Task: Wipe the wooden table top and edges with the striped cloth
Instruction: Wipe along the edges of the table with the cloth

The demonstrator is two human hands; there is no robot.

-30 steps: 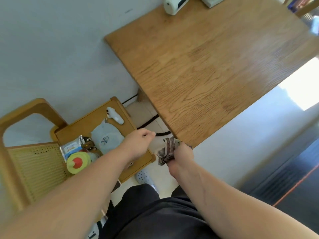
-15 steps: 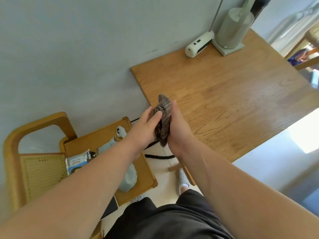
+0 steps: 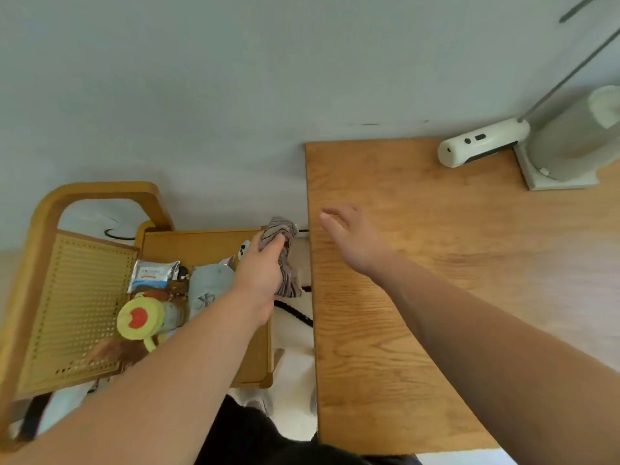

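The wooden table (image 3: 453, 280) fills the right half of the view, its left edge running down the middle. My left hand (image 3: 263, 270) is closed around the bunched striped cloth (image 3: 285, 260), just left of that edge, over the gap between the table and the chair. My right hand (image 3: 355, 239) hovers over the table's left part near the edge, fingers spread and holding nothing.
A wooden chair (image 3: 84, 280) stands to the left, its seat loaded with a snack packet (image 3: 152, 275), a yellow plush toy (image 3: 141, 318) and a pale pouch (image 3: 208, 290). A white handheld device (image 3: 479, 146) and a lamp base (image 3: 563, 156) sit at the table's far side against the wall. A black cable (image 3: 295, 312) crosses the floor.
The cloth passed from both hands into my left hand alone. My right hand let go and moved right over the table. The view turned left.
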